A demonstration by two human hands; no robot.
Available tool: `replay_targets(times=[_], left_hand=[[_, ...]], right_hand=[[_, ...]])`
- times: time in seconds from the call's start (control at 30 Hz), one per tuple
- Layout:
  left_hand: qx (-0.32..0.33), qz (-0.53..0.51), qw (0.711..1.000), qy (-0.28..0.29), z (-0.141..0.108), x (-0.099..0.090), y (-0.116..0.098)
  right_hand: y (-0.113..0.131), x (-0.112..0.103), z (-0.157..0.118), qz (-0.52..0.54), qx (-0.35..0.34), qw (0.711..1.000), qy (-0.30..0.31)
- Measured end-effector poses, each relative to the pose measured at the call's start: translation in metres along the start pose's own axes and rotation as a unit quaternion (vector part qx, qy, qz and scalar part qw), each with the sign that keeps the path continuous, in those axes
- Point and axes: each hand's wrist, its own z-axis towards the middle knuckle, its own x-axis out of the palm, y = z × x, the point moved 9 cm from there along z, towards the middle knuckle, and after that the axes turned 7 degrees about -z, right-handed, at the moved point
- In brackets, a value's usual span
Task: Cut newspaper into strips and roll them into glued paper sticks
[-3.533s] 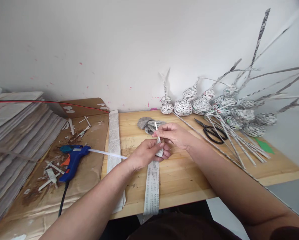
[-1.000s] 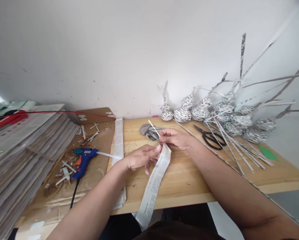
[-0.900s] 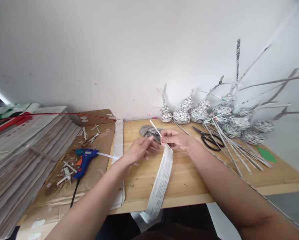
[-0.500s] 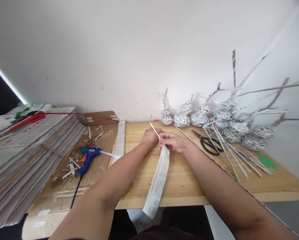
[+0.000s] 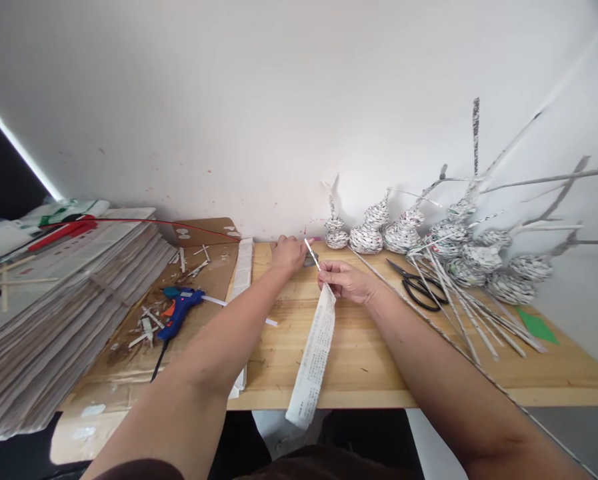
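Between the thumb and fingers of my right hand (image 5: 346, 281), closed in a pinch, is a printed paper strip (image 5: 313, 357). Its upper end is rolled into a thin, pointed tube (image 5: 311, 253) that sticks up toward the wall. The strip's flat, wide part hangs down past the table's front edge. My left hand (image 5: 289, 253) is farther back on the table, apart from the strip, with its fingers loosely bent and spread. Beside its fingertips lies a small grey lump (image 5: 311, 259), partly covered; I cannot tell what it is.
Woven paper gourd shapes (image 5: 366, 239) line the wall, with black scissors (image 5: 423, 293) and rolled paper sticks (image 5: 471, 310) before them. A stack of cut paper strips (image 5: 243, 270), a blue glue gun (image 5: 181, 310) and a tall newspaper stack (image 5: 83, 320) are on the left.
My left hand has moved back and left, away from the rolled tube, and the grey lump now shows. My right hand keeps its pinch on the strip. The view has shifted slightly.
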Motion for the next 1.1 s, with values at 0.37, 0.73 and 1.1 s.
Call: replay_targets(times=[0.37, 0.73, 1.1], left_hand=[[-0.155, -0.481, 0.859, 0.077, -0.076, -0.015, 0.009], [-0.224, -0.724, 0.615, 0.218, -0.125, 0.031, -0.029], [-0.204, -0.687, 0.637, 0.284, -0.132, 0.056, -0.016]], right_hand=[[0.004, 0.000, 0.001, -0.027, -0.013, 0.999, -0.041], [0.006, 0.007, 0.000, -0.120, -0.013, 0.991, -0.057], [-0.001, 0.005, -0.001, -0.120, 0.041, 0.988, -0.091]])
